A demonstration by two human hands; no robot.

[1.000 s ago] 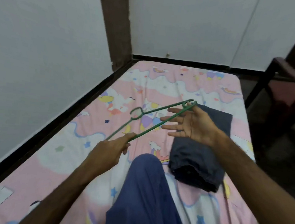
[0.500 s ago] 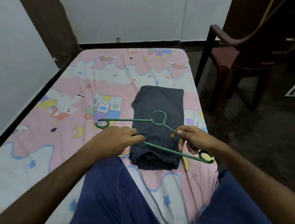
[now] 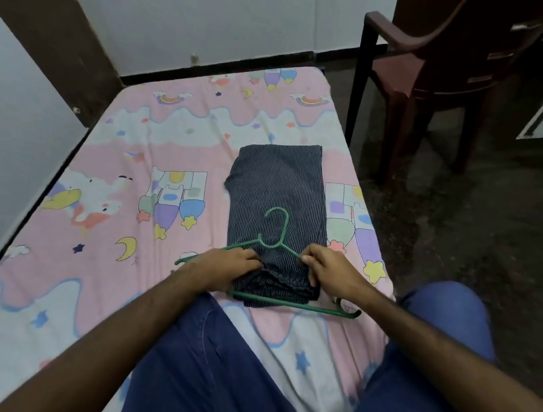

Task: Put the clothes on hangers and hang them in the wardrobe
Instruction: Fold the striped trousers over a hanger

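With the left hand (image 3: 226, 267) and right hand (image 3: 330, 269) both closed on the striped trousers' (image 3: 278, 180) near end at the bed's (image 3: 104, 166) near right edge, the fold was best fed evenly over the green hanger's (image 3: 288, 303) bottom bar.

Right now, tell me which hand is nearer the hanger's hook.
The right hand: its fingertips pinch the green hanger just beside the hook's base, while the left hand sits farther out along the other shoulder.

A green hanger (image 3: 274, 238) lies over navy white-pinstriped trousers (image 3: 279, 187) on a pink-and-white bedsheet (image 3: 108, 199) (cartoon moons, stars, rainbows).
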